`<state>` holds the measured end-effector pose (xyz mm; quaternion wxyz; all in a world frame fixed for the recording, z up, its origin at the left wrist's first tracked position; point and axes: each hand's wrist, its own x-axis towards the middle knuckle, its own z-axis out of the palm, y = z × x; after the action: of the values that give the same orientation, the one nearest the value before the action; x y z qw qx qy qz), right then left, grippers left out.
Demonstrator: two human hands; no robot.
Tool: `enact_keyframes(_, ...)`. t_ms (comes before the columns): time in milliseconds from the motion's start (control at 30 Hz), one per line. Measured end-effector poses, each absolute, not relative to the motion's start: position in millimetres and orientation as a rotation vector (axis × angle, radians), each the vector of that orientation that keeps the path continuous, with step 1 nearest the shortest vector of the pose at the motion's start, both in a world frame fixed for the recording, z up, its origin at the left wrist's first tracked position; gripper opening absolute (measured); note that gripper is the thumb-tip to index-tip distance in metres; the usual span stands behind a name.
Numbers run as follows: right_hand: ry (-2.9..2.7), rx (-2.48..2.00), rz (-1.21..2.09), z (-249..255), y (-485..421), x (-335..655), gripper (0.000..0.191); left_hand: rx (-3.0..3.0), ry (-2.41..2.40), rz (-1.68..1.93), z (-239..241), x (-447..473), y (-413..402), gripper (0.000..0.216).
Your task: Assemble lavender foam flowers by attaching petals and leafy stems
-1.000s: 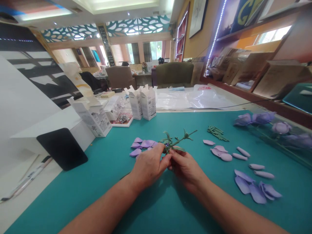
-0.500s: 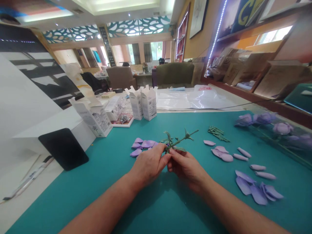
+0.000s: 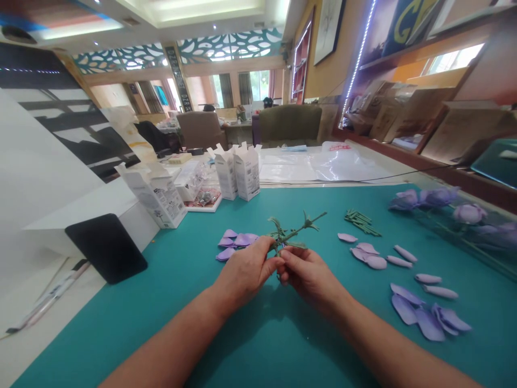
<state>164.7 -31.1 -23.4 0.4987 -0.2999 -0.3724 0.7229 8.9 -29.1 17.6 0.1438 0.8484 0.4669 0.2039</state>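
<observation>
My left hand (image 3: 249,268) and my right hand (image 3: 307,272) meet over the middle of the green mat. Both are closed on a green artificial flower stem (image 3: 298,230), whose leafy tip points up and to the right. Its lower part is hidden by my fingers. Just behind my left hand lie purple petals (image 3: 228,242). To the right of my right hand are pale lilac petals (image 3: 368,256), slim lilac buds (image 3: 439,291), larger purple petals (image 3: 428,320) and a bundle of short green stem pieces (image 3: 361,222).
Finished-looking purple flowers (image 3: 468,213) lie at the right edge. White cartons (image 3: 247,175) and a tray (image 3: 204,205) stand at the back left. A black tablet-like panel (image 3: 107,249) leans at the left, near pens (image 3: 48,296). Clear plastic sheeting (image 3: 343,164) lies behind the mat (image 3: 194,345).
The stem has dipped slightly to the left, and the fingertips of my right hand have shifted a little on it. The things on the mat lie as before.
</observation>
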Motion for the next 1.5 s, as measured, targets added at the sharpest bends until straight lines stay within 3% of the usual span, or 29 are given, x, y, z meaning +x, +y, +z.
enact_keyframes(633, -0.842, -0.799, 1.634, -19, -36, 159, 0.036, 2.478, 1.387, 0.532, 16, 13, -30, 0.029)
enact_keyframes(1500, -0.858, -0.693, 1.716, -24, -34, 163, 0.027, 2.463, 1.407, 0.668, 6, 13, -30, 0.032)
